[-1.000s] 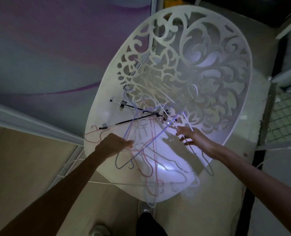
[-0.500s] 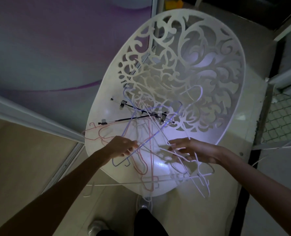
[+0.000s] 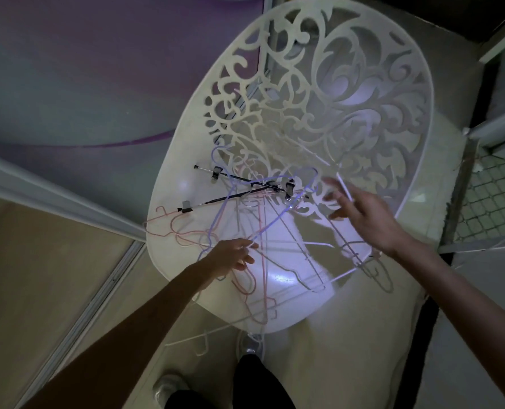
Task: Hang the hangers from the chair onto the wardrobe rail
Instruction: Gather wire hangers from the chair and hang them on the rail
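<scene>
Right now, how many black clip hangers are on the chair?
2. One black clip hanger lies across the chair seat's far side; the other black clip hanger lies just nearer, crossing it at the right end. Tangled coloured hangers may hide more.

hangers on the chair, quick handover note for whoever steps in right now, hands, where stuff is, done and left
Left hand: low over the front of the seat, fingers pinching a lilac hanger in the pile.
Right hand: above the right side of the seat, fingers spread, with a white hanger against them; whether it grips is unclear.
Hangers: a tangled heap of pink, lilac and white ones plus two black clip hangers lies on the white chair; some stick out past the front edge.
Done: none hung that can be seen; the wardrobe rail is out of view.
Left: untangle, lift each hanger, hang it on the rail.
</scene>
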A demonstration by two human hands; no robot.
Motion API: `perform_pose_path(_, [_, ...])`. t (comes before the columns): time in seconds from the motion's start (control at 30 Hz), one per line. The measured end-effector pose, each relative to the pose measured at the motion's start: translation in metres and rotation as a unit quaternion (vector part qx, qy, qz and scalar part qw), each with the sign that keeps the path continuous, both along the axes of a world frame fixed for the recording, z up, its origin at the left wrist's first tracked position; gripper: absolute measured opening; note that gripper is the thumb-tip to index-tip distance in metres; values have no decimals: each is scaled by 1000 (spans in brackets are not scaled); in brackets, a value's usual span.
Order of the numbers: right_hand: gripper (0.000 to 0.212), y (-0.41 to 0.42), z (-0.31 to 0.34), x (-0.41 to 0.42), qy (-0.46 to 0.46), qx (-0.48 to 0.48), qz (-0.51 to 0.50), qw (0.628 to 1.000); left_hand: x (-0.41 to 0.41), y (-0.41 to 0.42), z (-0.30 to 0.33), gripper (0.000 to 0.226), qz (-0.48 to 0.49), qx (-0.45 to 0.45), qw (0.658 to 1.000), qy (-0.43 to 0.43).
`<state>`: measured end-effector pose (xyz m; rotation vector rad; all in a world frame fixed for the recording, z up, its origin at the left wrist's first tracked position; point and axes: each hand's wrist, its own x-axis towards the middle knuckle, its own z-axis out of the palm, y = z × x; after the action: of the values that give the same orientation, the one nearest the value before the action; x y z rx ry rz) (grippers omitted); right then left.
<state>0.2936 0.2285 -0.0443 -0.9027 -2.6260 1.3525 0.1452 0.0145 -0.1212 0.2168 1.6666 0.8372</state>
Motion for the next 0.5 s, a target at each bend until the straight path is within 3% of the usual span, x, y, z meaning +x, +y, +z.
perform_pose_path(0.1, [40, 5, -7, -13, 40, -107, -73, 991, -7, -3, -6, 30, 3, 1, 1000, 21])
perform_pose_path(0.2, [23, -20, -28, -27, -126, -212, -35, 968, -1, -4, -5, 29, -62, -11, 998, 18])
perform_pose_path(0.4, [26, -72, -73, -39, -318, -75, 176, 928, -1, -4, -26, 17, -93, -7, 996, 9])
perform_pose_path(0.5, [22, -81, -83, -35, -287, -64, 136, 946, -6, -3, -24, 16, -148, 20, 987, 64])
